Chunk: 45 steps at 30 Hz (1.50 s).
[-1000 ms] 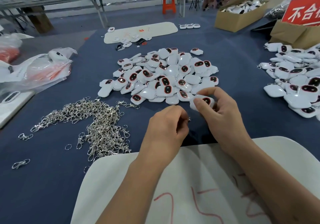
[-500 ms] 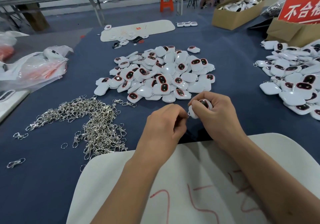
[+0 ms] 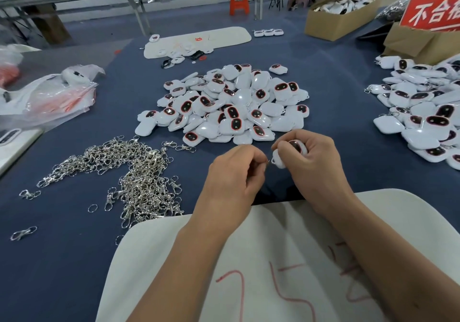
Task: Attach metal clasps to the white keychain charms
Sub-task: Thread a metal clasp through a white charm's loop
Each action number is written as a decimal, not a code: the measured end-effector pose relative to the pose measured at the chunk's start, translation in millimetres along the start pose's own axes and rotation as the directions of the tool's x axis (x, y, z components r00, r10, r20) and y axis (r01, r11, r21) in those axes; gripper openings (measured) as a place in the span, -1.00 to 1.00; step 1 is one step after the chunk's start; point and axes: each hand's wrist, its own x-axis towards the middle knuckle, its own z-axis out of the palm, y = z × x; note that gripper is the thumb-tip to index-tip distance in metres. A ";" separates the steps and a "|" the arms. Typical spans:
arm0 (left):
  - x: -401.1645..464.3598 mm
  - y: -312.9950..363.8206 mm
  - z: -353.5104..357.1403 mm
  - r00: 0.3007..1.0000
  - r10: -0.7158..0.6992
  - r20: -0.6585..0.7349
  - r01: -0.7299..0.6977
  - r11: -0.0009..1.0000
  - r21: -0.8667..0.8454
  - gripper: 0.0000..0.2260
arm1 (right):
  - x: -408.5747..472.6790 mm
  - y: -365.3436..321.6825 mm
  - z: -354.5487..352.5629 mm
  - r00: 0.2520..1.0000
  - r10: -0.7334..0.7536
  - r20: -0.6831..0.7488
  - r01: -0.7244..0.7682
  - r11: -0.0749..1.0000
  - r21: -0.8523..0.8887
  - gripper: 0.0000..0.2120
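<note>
— Hands first: what are yours doing?
— Your left hand [image 3: 232,179] is pinching a small silver metal clasp [image 3: 268,163]; your right hand [image 3: 315,163] is gripping a white rounded plastic charm [image 3: 286,153], the two nearly touching.
— And beyond?
— Loose silver clasps [image 3: 129,172] are lying left; white charms [image 3: 224,105] are sitting heaped ahead.

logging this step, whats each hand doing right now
Left hand: pinching a small metal clasp.
Right hand: gripping a white charm.
</note>
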 end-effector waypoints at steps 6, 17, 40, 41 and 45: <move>-1.1 0.9 -0.2 0.998 0.005 0.061 -0.005 1.000 -0.001 -0.90 | 1.4 -1.6 -0.3 1.000 0.025 -0.008 -0.025 1.000 0.006 -0.83; -0.6 13.0 -0.4 0.992 -0.070 0.108 0.065 0.997 0.050 -0.90 | 0.7 -6.1 0.3 0.998 0.061 0.033 -0.059 0.995 -0.077 -0.79; -2.3 14.5 12.0 0.995 -0.094 0.030 0.083 0.963 0.257 -0.77 | -4.7 -5.9 7.9 0.999 -0.026 -0.027 0.020 0.975 -0.220 -0.82; -1.9 13.8 11.8 0.996 -0.085 0.028 0.077 0.972 0.223 -0.79 | -3.8 -5.7 6.9 1.000 -0.004 -0.023 0.000 0.984 -0.180 -0.82; -3.5 9.6 7.2 0.995 -0.101 0.004 0.101 0.995 -0.006 -0.89 | -3.9 -5.7 6.1 0.999 0.046 -0.006 -0.046 0.999 0.001 -0.82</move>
